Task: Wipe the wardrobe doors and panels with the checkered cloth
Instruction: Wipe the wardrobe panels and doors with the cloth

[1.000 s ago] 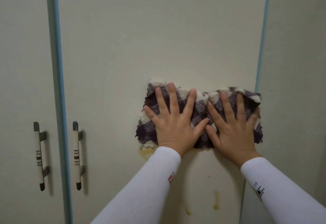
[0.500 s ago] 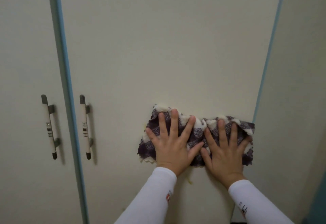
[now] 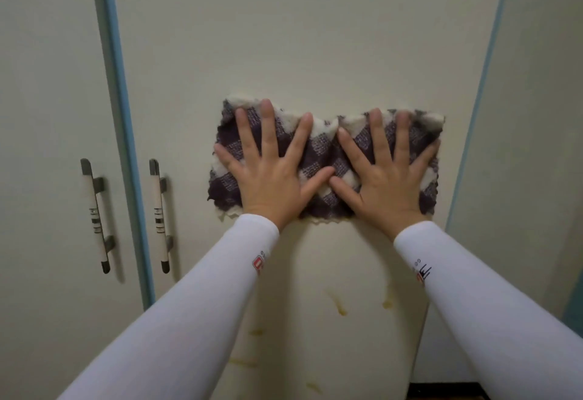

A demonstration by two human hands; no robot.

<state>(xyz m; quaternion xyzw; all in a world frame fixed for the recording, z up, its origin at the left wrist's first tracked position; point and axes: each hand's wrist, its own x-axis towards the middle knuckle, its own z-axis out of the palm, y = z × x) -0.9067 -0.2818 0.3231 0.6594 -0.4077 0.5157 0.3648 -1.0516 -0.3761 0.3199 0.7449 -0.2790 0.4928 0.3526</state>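
Purple-and-white checkered cloth [image 3: 325,160] lies crosswise at frame centre under my flat, spread left hand [image 3: 268,175] and right hand [image 3: 386,179], yellow stains [image 3: 337,303] directly below on the wardrobe door [image 3: 299,37].

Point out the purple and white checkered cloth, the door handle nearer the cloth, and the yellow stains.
purple and white checkered cloth [image 3: 326,150], head view, middle fold between the hands.
white bar door handle with grey ends [image 3: 158,210], head view, banded mid-shaft.
yellow stains [image 3: 339,306], head view, the streak below the cloth.

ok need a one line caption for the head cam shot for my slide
Both hands, left and right, press a checkered cloth flat against a wardrobe door, above yellowish stains.
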